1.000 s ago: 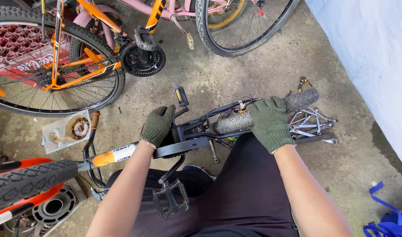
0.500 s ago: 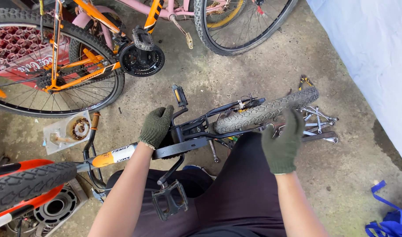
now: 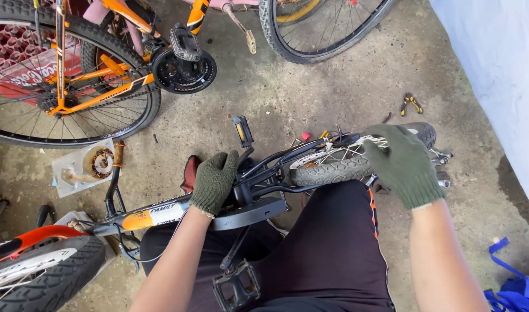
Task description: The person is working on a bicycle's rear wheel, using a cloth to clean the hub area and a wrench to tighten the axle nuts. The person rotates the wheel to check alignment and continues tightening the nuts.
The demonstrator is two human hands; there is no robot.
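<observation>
A small black bicycle lies on its side across my lap. My left hand point(image 3: 213, 180), in a dark green knit glove, rests on the frame point(image 3: 276, 185) near the crank. My right hand point(image 3: 404, 164), also gloved, lies over the top of the rear wheel point(image 3: 334, 164), fingers curved on the tyre and rim. One black pedal point(image 3: 241, 132) sticks up beyond the frame and another point(image 3: 237, 286) hangs below near my knees. The front wheel point(image 3: 39, 274) with an orange fork sits at lower left.
An orange bicycle point(image 3: 91, 86) and a pink one stand at the top, with a second wheel point(image 3: 328, 29) upper centre. Yellow-handled pliers point(image 3: 411, 104) lie on the concrete. A plastic package point(image 3: 85, 164) lies left. A white sheet point(image 3: 496, 69) is right; a blue bag point(image 3: 516, 289) lower right.
My right hand left the tyre, dropped toward my lap, then came back up onto the rear wheel's right end. My left hand stayed on the frame.
</observation>
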